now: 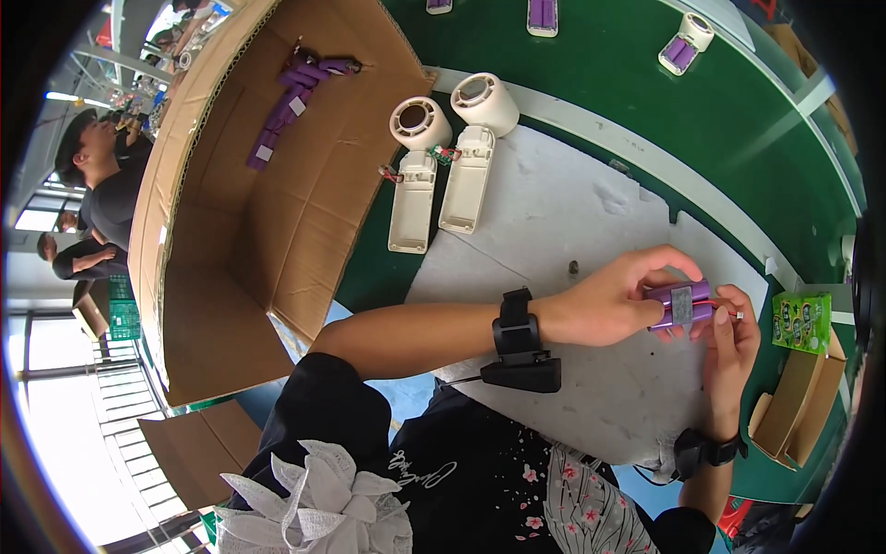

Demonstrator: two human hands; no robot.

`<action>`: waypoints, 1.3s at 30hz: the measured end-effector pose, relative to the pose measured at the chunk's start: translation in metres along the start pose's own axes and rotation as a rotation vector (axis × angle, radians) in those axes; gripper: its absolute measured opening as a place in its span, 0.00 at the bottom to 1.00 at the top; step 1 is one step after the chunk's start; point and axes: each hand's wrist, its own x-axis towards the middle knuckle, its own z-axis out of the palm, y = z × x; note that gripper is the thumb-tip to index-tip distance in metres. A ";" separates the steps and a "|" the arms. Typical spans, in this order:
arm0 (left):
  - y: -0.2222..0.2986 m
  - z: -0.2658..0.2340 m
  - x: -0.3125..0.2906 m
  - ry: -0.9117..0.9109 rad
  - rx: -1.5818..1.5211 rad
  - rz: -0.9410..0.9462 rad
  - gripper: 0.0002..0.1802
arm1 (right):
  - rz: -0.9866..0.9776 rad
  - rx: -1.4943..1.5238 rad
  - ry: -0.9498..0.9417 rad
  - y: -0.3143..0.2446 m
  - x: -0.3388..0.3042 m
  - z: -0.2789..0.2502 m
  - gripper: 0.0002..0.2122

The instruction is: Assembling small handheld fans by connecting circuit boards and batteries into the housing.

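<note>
My left hand [604, 300] is closed around a purple battery pack [682, 305] with a grey patch across its middle, held above the grey foam mat [591, 388]. Beside it, my right hand [729, 346] pinches the pack's red wire near its small white connector [738, 316]. Farther left lie two cream-coloured device housings, each with a round head: one nearer the box [412, 208], one to its right [468, 185]. Their long hollow bodies face up, with small wires and circuit boards at the necks.
A tall open cardboard box [305, 185] at the left contains several purple battery packs [284, 109]. Across the green conveyor [609, 74] sit housings with purple packs [679, 54]. At the right are a green packet [801, 323] and a small open carton [801, 402]. Other people are at far left.
</note>
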 end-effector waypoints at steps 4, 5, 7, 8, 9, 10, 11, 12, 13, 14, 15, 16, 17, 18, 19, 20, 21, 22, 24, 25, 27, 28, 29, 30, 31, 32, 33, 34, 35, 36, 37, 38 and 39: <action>0.000 0.000 -0.002 -0.031 -0.003 -0.012 0.24 | 0.068 0.119 0.017 0.001 -0.002 0.009 0.14; 0.001 0.000 -0.002 -0.047 -0.005 -0.024 0.24 | 0.080 0.147 0.004 0.004 -0.003 0.006 0.15; 0.000 0.001 0.000 -0.061 -0.011 -0.010 0.24 | 0.109 0.199 -0.015 0.008 -0.005 0.002 0.16; -0.001 0.002 0.000 -0.071 -0.014 0.003 0.25 | 0.110 0.198 -0.013 0.009 -0.005 0.002 0.16; -0.001 0.002 0.001 -0.082 -0.018 0.017 0.25 | 0.116 0.229 -0.004 0.010 -0.006 0.002 0.16; -0.001 0.002 0.000 -0.084 -0.019 0.017 0.25 | 0.121 0.261 0.005 0.010 -0.006 0.002 0.16; -0.001 0.003 0.000 -0.088 0.023 0.024 0.26 | 0.126 0.295 0.013 0.012 -0.006 0.002 0.16; -0.002 0.004 -0.001 -0.091 0.065 0.032 0.27 | 0.124 0.294 0.014 0.013 -0.006 0.002 0.16; -0.002 0.004 -0.002 -0.095 0.108 0.040 0.28 | 0.130 0.332 0.026 0.013 -0.006 0.002 0.16; -0.003 0.005 -0.003 -0.096 0.110 0.042 0.28 | 0.135 0.370 0.038 0.014 -0.007 0.002 0.16; -0.004 0.006 -0.004 -0.101 0.094 0.046 0.28 | 0.140 0.409 0.049 0.014 -0.007 0.003 0.16; -0.005 0.006 -0.006 -0.106 0.079 0.051 0.29 | 0.136 0.411 0.047 0.014 -0.007 0.005 0.16; -0.003 0.007 -0.005 -0.117 0.061 0.058 0.30 | 0.155 0.451 0.082 0.013 -0.007 0.006 0.16; 0.000 0.008 -0.005 -0.121 0.064 0.062 0.30 | 0.174 0.493 0.116 0.011 -0.007 0.008 0.16; 0.009 0.008 -0.006 -0.115 0.276 0.121 0.29 | 0.193 0.541 0.142 0.012 -0.006 0.010 0.15; 0.019 0.008 -0.009 -0.107 0.490 0.178 0.29 | 0.188 0.547 0.132 0.013 -0.004 0.009 0.15; 0.031 0.006 -0.013 -0.095 0.705 0.231 0.28 | 0.198 0.581 0.127 0.016 -0.001 0.006 0.15; 0.047 0.003 -0.017 -0.061 0.801 0.342 0.26 | 0.205 0.615 0.132 0.018 0.001 0.003 0.14; 0.089 -0.009 -0.031 0.063 0.965 0.475 0.21 | 0.211 0.653 0.161 0.019 -0.001 -0.001 0.14; 0.113 -0.018 -0.042 0.163 1.040 0.497 0.18 | 0.205 0.639 0.115 0.015 -0.002 -0.001 0.13; 0.146 -0.045 -0.053 0.622 0.944 0.529 0.10 | 0.191 0.609 0.026 0.011 -0.002 -0.003 0.13; 0.164 -0.062 -0.062 0.759 0.947 0.554 0.10 | 0.186 0.620 0.018 0.010 -0.001 -0.001 0.13; 0.181 -0.091 -0.075 0.863 1.119 0.468 0.10 | 0.194 0.596 0.009 0.010 -0.001 0.000 0.13; 0.194 -0.133 -0.091 0.953 1.227 0.361 0.11 | 0.200 0.571 -0.007 0.010 0.001 0.003 0.14; 0.200 -0.175 -0.106 1.045 1.327 0.251 0.12 | 0.207 0.542 -0.023 0.010 0.002 0.005 0.14; 0.201 -0.210 -0.114 1.077 1.432 0.134 0.13 | 0.200 0.542 -0.025 0.010 0.003 0.005 0.14; 0.202 -0.235 -0.119 1.108 1.539 0.015 0.15 | 0.200 0.533 -0.026 0.009 0.003 0.005 0.14; 0.200 -0.259 -0.124 1.113 1.544 0.026 0.15 | 0.198 0.523 -0.027 0.007 0.003 0.006 0.14; 0.195 -0.283 -0.126 1.106 1.754 0.026 0.18 | 0.201 0.509 -0.023 0.007 0.003 0.007 0.14; 0.190 -0.296 -0.125 1.089 1.963 0.024 0.21 | 0.196 0.508 -0.019 0.006 0.002 0.007 0.14; 0.185 -0.309 -0.127 1.089 1.963 0.029 0.21 | 0.201 0.494 -0.007 0.005 0.001 0.009 0.14; 0.178 -0.320 -0.125 1.070 1.915 0.021 0.22 | 0.208 0.477 0.010 0.003 0.000 0.010 0.14; 0.175 -0.325 -0.122 1.050 1.871 0.012 0.23 | 0.213 0.462 0.026 0.002 0.000 0.010 0.14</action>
